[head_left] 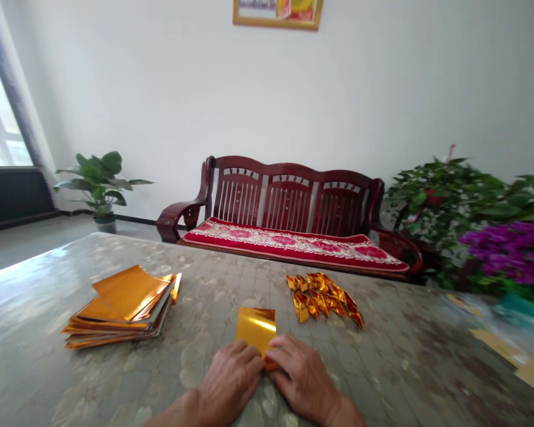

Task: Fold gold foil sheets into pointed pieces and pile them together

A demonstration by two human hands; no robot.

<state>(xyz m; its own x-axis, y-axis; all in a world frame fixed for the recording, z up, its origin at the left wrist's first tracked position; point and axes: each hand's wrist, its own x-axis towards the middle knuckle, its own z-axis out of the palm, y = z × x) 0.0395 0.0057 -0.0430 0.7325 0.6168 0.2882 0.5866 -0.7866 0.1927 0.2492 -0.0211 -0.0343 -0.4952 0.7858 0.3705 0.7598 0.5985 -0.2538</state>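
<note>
Your left hand [229,379] and right hand [303,376] lie nearest, both curled and pinching the near edge of a gold foil sheet [256,328], which extends away from them (its near end sits closer to your right hand). A foil stack [120,308] lies left; folded foil pieces [324,298] lie far right.

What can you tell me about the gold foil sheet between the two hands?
The foil sheet is a thin, glossy, gold-orange piece with a bright band of reflected light across it. Its far part looks squarish, with straight edges, and it lies low over the mottled table. Its near end sits under the fingers of the left hand and the right hand, which hide most of that end. An orange edge shows there, so it may be folded, but I cannot tell for sure.
</note>
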